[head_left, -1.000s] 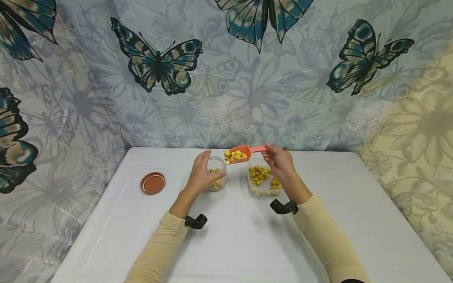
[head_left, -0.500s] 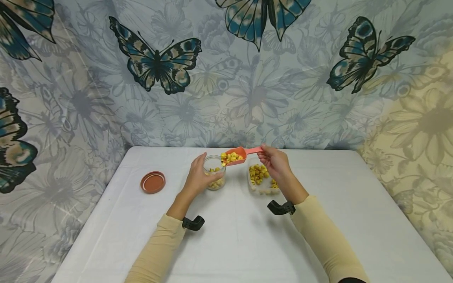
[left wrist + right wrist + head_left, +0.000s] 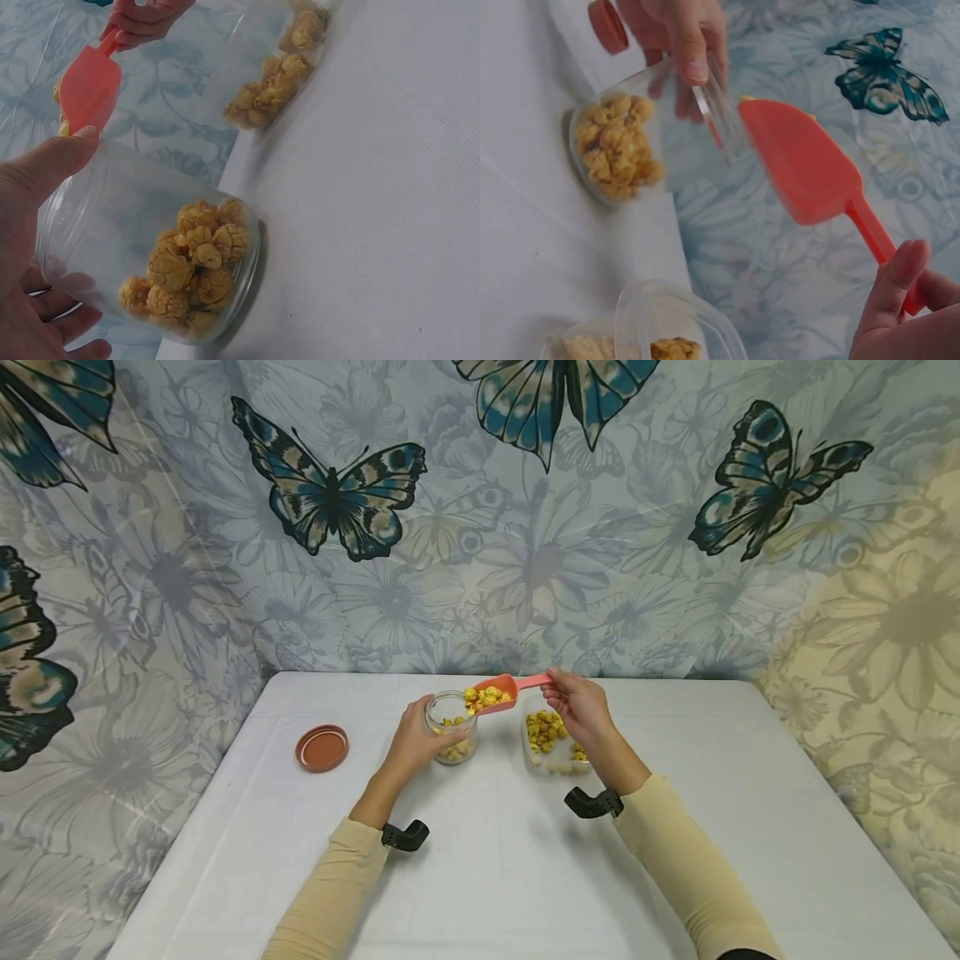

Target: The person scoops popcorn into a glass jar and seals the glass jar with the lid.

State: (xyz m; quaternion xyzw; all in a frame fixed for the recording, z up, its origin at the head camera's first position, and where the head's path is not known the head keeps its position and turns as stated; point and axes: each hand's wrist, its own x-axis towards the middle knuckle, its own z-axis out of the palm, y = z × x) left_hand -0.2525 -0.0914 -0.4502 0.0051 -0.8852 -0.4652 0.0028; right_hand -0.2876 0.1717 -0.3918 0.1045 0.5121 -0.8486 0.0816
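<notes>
My left hand (image 3: pixel 417 742) grips a clear glass jar (image 3: pixel 142 202) near its mouth, thumb on the near side and fingers round the far side. Caramel popcorn (image 3: pixel 199 262) lies in the bottom of the upright jar. With my right hand (image 3: pixel 581 706) I pinch the handle of a coral-red scoop (image 3: pixel 810 165). The scoop is heaped with yellow popcorn (image 3: pixel 487 697), and its front lip is over the right side of the jar's mouth. Below my right hand stands a clear plastic container (image 3: pixel 534 760) with more popcorn, partly hidden by the hand.
A brown round lid (image 3: pixel 322 748) lies on the white-covered table (image 3: pixel 480 877), left of the jar. Behind the table's far edge rises a wall covering (image 3: pixel 540 577) with butterflies and flowers. Each wrist bears a black camera mount (image 3: pixel 406 836).
The scoop and my right hand have moved left and slightly down, bringing the lip over the jar's mouth. My left hand has closed in round the jar, which leans a little left.
</notes>
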